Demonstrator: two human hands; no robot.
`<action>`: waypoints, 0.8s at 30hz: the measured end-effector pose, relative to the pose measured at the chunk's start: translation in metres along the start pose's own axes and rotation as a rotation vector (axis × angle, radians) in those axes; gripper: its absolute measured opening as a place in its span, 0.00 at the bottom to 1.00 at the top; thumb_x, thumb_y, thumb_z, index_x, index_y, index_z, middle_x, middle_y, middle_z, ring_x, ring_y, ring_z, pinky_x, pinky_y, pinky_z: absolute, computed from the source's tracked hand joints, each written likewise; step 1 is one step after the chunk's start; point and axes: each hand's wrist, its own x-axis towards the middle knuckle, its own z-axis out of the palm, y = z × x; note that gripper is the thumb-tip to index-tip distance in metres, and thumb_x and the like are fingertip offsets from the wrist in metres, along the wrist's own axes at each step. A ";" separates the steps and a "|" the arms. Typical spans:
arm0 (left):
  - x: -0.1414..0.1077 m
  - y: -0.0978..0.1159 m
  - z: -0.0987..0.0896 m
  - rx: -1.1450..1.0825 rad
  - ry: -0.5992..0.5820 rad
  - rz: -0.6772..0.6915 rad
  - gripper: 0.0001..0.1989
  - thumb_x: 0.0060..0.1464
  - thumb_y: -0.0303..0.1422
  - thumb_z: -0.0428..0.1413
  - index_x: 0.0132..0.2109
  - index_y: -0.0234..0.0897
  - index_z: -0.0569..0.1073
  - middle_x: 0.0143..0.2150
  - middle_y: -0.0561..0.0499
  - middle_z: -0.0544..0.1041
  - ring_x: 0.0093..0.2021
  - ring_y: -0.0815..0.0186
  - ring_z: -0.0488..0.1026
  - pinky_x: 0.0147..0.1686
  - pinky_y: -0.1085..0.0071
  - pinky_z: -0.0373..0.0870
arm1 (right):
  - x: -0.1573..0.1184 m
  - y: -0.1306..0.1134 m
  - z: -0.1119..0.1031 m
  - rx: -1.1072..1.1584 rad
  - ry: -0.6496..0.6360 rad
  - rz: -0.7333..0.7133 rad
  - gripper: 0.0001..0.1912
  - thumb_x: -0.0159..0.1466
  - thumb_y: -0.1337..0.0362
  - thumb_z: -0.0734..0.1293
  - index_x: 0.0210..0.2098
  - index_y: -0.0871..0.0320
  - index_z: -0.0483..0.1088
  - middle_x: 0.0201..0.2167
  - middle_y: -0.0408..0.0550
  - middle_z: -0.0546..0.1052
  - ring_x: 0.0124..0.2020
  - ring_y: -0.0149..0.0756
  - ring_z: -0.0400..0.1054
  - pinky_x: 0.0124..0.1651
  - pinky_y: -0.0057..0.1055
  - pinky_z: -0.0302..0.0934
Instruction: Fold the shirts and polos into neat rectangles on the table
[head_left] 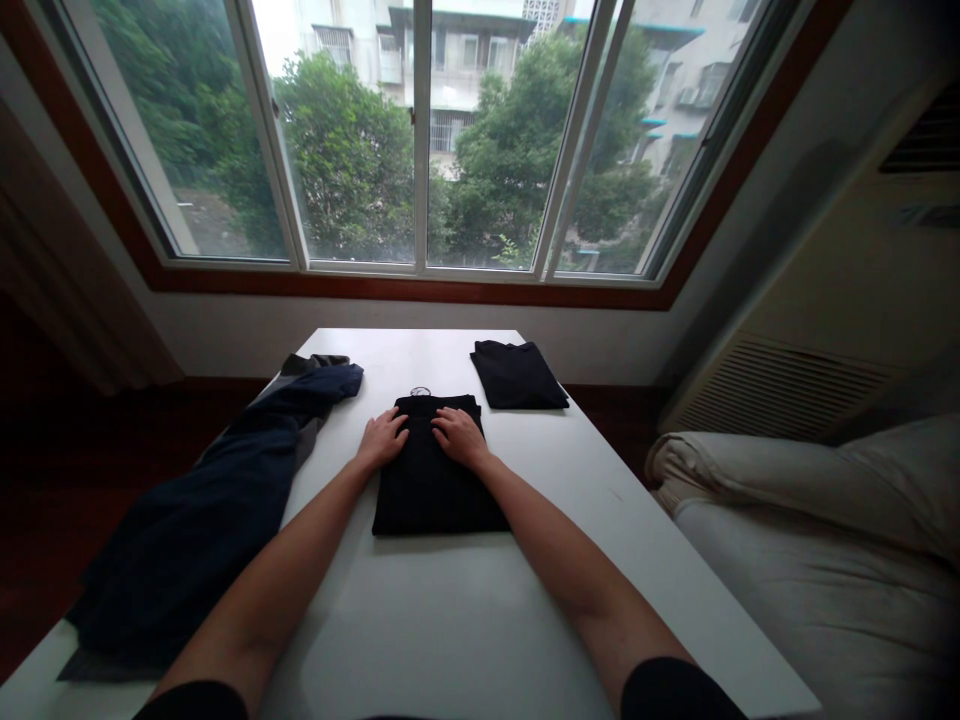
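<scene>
A black folded garment point(439, 495) lies flat in the middle of the white table point(420, 610), with a thin drawstring loop showing at its far edge. On its far left edge rests my left hand point(384, 438), fingers spread and laid flat. My right hand point(459, 436) lies on the upper right part of the same garment, its fingers also apart. Neither hand grips the cloth.
Another folded black garment point(519, 376) sits at the table's far right edge. Dark blue and grey clothes point(217, 500) lie loosely along the left edge, partly over it. A pale sofa point(817, 540) stands to the right; a window point(420, 140) is beyond the table.
</scene>
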 end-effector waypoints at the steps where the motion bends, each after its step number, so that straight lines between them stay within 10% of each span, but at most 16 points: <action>1: 0.000 0.000 0.000 -0.003 0.000 0.002 0.24 0.69 0.41 0.51 0.68 0.42 0.71 0.75 0.43 0.62 0.74 0.53 0.57 0.70 0.52 0.55 | 0.000 0.000 -0.001 0.003 0.028 0.000 0.17 0.73 0.61 0.65 0.58 0.53 0.77 0.65 0.52 0.73 0.69 0.44 0.62 0.73 0.46 0.51; 24: -0.001 0.002 -0.002 -0.006 -0.011 -0.013 0.23 0.69 0.40 0.51 0.68 0.44 0.71 0.75 0.44 0.61 0.74 0.53 0.57 0.71 0.52 0.53 | -0.001 0.003 0.003 -0.030 -0.038 0.078 0.20 0.73 0.59 0.66 0.61 0.54 0.76 0.65 0.53 0.73 0.68 0.47 0.64 0.71 0.43 0.57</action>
